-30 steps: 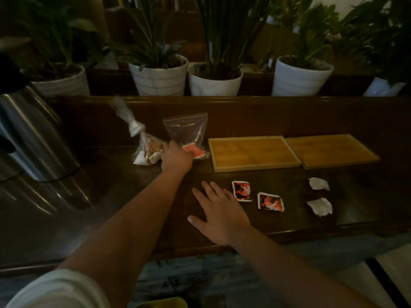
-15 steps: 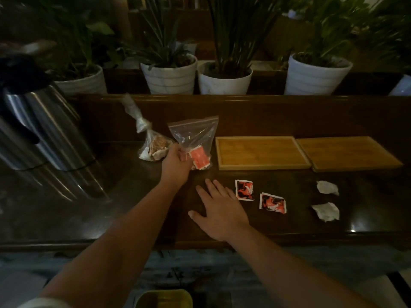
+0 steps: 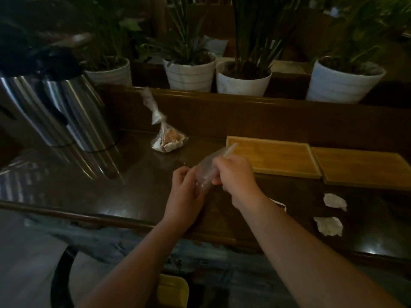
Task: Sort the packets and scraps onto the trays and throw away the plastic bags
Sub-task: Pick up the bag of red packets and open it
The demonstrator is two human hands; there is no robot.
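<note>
Both hands hold a clear zip bag [image 3: 205, 172] above the dark wooden counter; my left hand [image 3: 185, 187] grips its lower left side and my right hand [image 3: 233, 176] pinches its top edge. What is inside the bag is blurred. A knotted plastic bag of scraps [image 3: 166, 138] lies behind them on the counter. Two wooden trays stand side by side to the right, the left tray [image 3: 271, 156] and the right tray [image 3: 364, 167]. Two white paper scraps [image 3: 334, 202] [image 3: 329, 225] lie near the front right. Just the corner of a red packet [image 3: 280, 204] peeks from behind my right forearm.
Steel thermos jugs [image 3: 57, 112] stand at the left of the counter. White plant pots [image 3: 191, 72] line the raised ledge behind. A yellow container [image 3: 172, 291] sits on the floor below the counter's front edge [image 3: 111, 218].
My left hand lifted the zip bag off the counter and brought it toward me. My right hand left the counter and took hold of the bag's top. The camera swung left.
</note>
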